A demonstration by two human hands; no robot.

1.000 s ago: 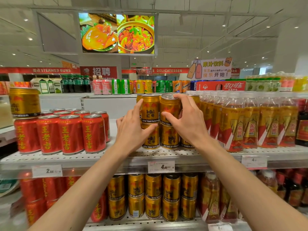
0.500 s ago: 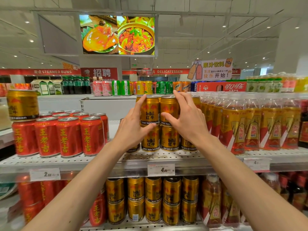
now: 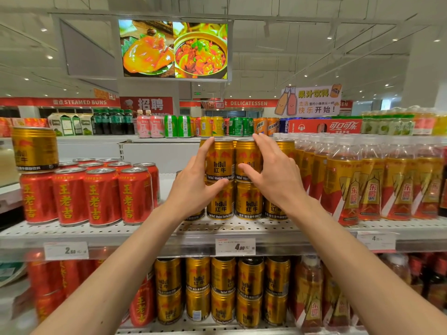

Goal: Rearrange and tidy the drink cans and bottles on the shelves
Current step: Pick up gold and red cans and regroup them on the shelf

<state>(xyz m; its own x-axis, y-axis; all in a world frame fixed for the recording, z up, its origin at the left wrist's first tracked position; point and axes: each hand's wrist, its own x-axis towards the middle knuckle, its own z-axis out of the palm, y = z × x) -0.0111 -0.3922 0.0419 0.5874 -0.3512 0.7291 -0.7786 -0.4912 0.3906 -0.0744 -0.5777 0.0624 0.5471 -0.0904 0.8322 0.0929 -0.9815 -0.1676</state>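
Observation:
Gold Red Bull cans stand two high on the middle shelf point(image 3: 242, 229). My left hand point(image 3: 193, 187) holds the upper left gold can point(image 3: 221, 160), with the fingers up its left side and the thumb across its lower front. My right hand point(image 3: 273, 175) holds the upper right gold can point(image 3: 248, 158), which stands on a lower can point(image 3: 249, 201). Its fingers reach up the can's right edge and its thumb lies on the front. One more gold can point(image 3: 35, 148) sits on top of the red cans point(image 3: 96, 194) at the left.
Rows of amber drink bottles point(image 3: 370, 187) fill the shelf to the right of the gold cans. The lower shelf holds more gold cans point(image 3: 222, 288), red cans and bottles. Mixed cans and bottles point(image 3: 183, 125) line a farther shelf behind.
My right hand has lowered the upper right gold can onto the stack and straightened it. My left hand has slid up from the lower can to the upper left one.

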